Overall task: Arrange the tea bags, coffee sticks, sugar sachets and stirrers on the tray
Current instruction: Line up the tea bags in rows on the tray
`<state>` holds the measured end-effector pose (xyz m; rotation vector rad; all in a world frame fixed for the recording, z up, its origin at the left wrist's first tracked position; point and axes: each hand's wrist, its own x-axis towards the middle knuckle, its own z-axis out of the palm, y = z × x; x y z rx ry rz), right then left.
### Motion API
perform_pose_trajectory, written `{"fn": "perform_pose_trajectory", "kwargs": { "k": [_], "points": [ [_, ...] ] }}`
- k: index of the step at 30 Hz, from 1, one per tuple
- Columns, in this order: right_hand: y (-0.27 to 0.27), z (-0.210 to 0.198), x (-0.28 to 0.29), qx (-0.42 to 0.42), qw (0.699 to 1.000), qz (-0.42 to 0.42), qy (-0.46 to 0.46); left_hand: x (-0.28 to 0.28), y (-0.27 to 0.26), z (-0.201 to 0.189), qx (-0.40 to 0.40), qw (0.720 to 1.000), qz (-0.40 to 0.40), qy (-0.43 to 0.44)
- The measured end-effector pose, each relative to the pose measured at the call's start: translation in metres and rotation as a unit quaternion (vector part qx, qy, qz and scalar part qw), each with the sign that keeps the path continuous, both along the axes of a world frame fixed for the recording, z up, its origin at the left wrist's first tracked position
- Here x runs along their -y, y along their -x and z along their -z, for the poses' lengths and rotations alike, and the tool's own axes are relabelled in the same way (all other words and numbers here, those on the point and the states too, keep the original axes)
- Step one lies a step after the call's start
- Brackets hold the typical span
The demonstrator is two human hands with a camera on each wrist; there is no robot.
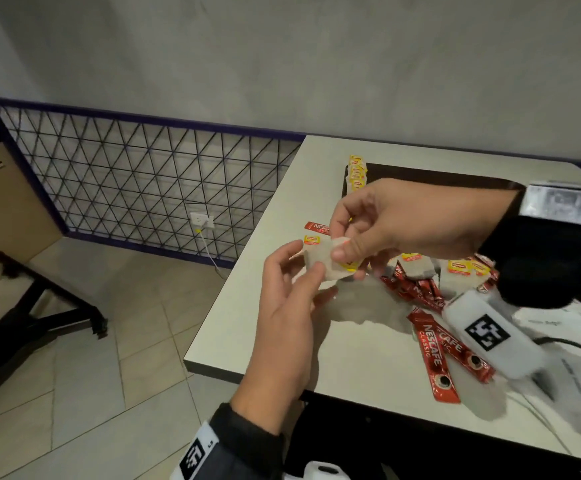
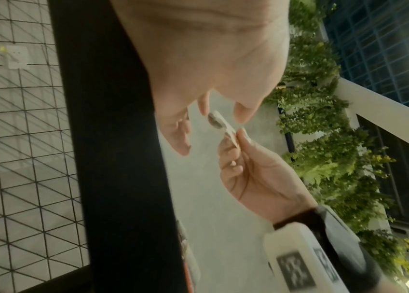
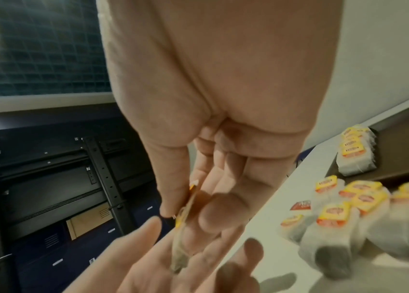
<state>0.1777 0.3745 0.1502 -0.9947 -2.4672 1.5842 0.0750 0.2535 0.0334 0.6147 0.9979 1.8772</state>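
Note:
A white tea bag (image 1: 318, 259) with a yellow tag is held in the air over the table's left part. My right hand (image 1: 342, 252) pinches its tag end between thumb and forefinger. My left hand (image 1: 311, 275) takes the other end, thumb on top and fingers beneath. The left wrist view shows the tea bag (image 2: 219, 123) edge-on between both hands. A dark brown tray (image 1: 438, 174) lies at the back, with a stack of tea bags (image 1: 356, 174) in its left corner. Loose tea bags (image 1: 417, 265) and red coffee sticks (image 1: 434, 355) lie in a heap under my right forearm.
The white table (image 1: 247, 323) ends just left of my hands, with tiled floor and a wire mesh fence (image 1: 143, 185) beyond. One coffee stick (image 1: 316, 226) lies apart behind my hands. White plastic wrapping (image 1: 576, 341) and a cable sit at the right.

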Motion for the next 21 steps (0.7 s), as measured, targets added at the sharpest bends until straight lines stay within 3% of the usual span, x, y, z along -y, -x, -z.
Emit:
{"fn": "perform_pose_trajectory", "kwargs": {
  "k": [5, 21],
  "points": [
    [-0.017, 0.014, 0.016, -0.021, 0.999, 0.025, 0.022, 0.003, 0.006, -0.001, -0.018, 0.996, 0.083, -0.012],
    [-0.057, 0.023, 0.023, -0.032, 0.998, 0.048, -0.028, 0.001, 0.004, 0.009, -0.129, 0.989, 0.066, 0.007]
  ]
}}
